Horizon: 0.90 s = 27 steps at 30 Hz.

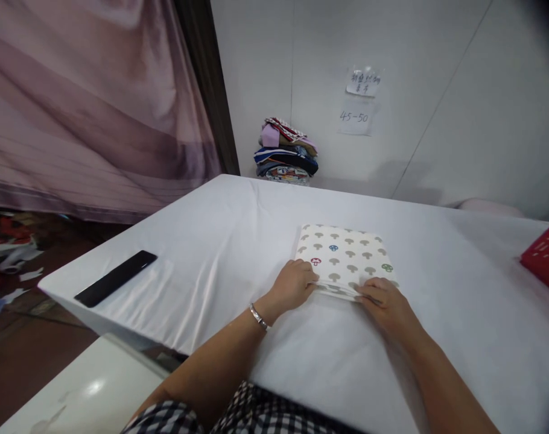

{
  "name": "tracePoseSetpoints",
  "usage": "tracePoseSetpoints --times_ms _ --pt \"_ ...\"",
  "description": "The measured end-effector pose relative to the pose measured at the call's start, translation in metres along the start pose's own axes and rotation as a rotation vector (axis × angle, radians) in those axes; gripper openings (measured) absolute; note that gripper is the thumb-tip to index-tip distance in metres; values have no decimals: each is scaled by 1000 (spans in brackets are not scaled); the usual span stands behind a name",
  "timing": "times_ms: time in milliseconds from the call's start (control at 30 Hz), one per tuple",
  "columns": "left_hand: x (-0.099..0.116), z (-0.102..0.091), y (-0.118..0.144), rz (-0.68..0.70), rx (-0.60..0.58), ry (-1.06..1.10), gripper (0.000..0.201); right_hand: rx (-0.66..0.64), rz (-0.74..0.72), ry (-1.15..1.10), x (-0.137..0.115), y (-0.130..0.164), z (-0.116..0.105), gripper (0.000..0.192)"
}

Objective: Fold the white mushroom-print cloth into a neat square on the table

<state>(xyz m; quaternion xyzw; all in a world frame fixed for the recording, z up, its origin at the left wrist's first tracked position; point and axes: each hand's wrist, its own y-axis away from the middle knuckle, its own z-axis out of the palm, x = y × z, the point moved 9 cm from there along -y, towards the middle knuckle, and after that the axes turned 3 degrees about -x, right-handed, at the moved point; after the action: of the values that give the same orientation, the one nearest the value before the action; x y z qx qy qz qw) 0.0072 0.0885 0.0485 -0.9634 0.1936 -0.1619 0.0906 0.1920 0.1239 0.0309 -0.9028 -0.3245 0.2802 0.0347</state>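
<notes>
Gingham clothing [274, 416] shows at six o'clock, while the left hand [294, 283] and right hand [387, 306] pinch the near edge of folded mushroom-print fabric [342, 253] lying toward twelve from them on white tablecloth [202, 253].

Counting 1 left hand [295, 283] and 1 right hand [387, 301], so 2 in total, plus 1 bracelet [259, 316]. Just 1 folded cloth [342, 250], printed with 1 red mushroom [315, 261], 1 blue mushroom [333, 248] and 1 green mushroom [387, 267]; no solid number for the grey mushrooms [352, 269], but easily over 10. Also got 1 white table [211, 247], 1 flat black object [116, 279], 1 red basket [548, 256] and 1 pinkish curtain [98, 90]. On the wall [414, 72], 2 paper notes [355, 117]. Then 1 pile of folded fabrics [286, 154], too squashed together to count piece by piece. Same story with the scraps [31, 275] on the floor [12, 352], too blurry for a number.
</notes>
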Motion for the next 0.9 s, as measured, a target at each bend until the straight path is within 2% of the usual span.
tracePoseSetpoints --times_ms 100,200,267,367,433,467,567,667,900 --pt "-6 -3 0 -32 38 139 10 -12 13 -18 2 0 3 19" --pt "-26 -9 2 -175 138 338 17 13 27 -81 6 1 3 20" --pt "-45 -12 6 -323 235 413 17 91 38 -147 12 2 -5 22" --pt "-70 -8 14 -530 306 455 16 327 129 -148 35 9 -32 27" --pt "-80 2 17 -615 263 508 27 434 280 -95 60 16 -44 34" --pt "-84 8 17 -641 230 545 32 443 371 -86 74 19 -46 38" --pt "-89 19 20 -694 166 624 48 361 566 -159 105 24 -36 53" --pt "-91 20 21 -716 142 629 55 307 598 -254 113 24 -26 58" --pt "-90 23 21 -725 85 667 59 308 598 -404 107 24 -21 62"
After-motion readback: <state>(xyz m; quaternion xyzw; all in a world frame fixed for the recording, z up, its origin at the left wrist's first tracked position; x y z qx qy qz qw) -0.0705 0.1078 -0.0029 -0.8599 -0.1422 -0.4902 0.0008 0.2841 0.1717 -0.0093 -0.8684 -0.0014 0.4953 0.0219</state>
